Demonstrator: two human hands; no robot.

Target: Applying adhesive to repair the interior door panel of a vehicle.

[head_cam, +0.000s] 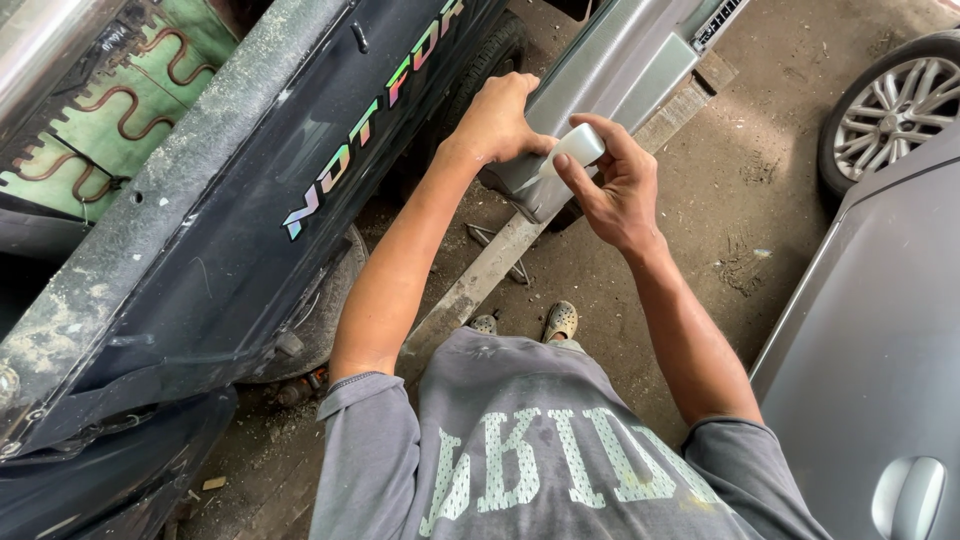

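Head view, looking down at the person's own two bare hands over a long grey panel [620,70] that runs away from the body and rests on a wooden plank [480,280].

Left hand [497,118]: curled over the near end of the grey panel, fingers wrapped across its top edge, palm down. Closed grip on the panel, steadying it.

Right hand [618,190]: just beside the left hand, touching distance. It pinches a small pale grey block [578,146] between thumb and fingers; the block sits at the fingertips, pressed against the panel's surface right next to the left hand's knuckles. What the block is made of cannot be told.

To the left of the left hand: a dark blue vehicle body [230,230] with multicoloured lettering, dusty along its upper edge. Beyond that, further left, a green surface with wavy brown springs [130,110].

To the right of the right hand, well apart: a grey car door [880,340] with a handle, and a tyre with a silver alloy wheel [890,105] further away.

Below both hands: dirt floor [740,200], the person's feet in grey clogs [560,320], grey T-shirt [520,440] with white print nearest the camera.
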